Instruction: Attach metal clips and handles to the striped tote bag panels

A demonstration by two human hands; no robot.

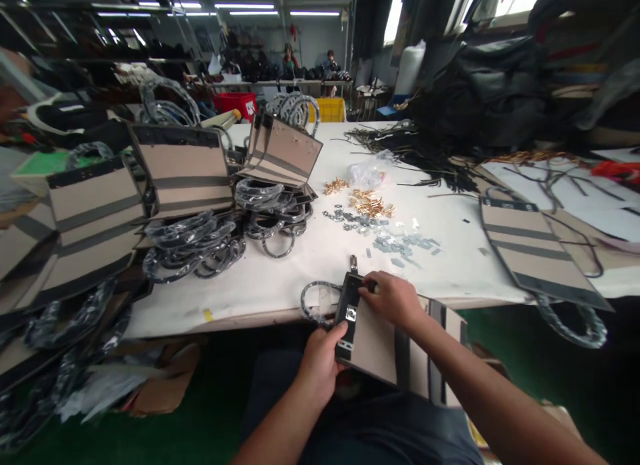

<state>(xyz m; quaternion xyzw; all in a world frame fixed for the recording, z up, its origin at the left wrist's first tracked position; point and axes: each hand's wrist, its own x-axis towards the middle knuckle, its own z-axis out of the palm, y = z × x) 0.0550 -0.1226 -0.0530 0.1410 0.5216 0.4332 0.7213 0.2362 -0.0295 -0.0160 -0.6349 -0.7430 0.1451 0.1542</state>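
A beige and black bag panel (377, 342) lies across my lap and against the table's front edge. My left hand (320, 362) grips its near left corner, thumb on the black strip. A small metal plate (351, 313) sits on that strip, and a second metal piece (345, 346) is close to my thumb. My right hand (393, 297) is closed at the strip's far end, its fingertips pinched; whatever they hold is too small to make out. A plastic-wrapped loop handle (317, 293) sticks out to the left. Beyond the panel's far end lies a metal fitting (353, 263).
On the white table (270, 285) are grey metal plates (400, 242), gold-coloured fasteners (370, 204) and a clear plastic bag (370, 170). Stacked bag panels (190, 162) with wrapped handles fill the left. Another panel (535, 245) overhangs the right edge. Black cords (425, 148) lie behind.
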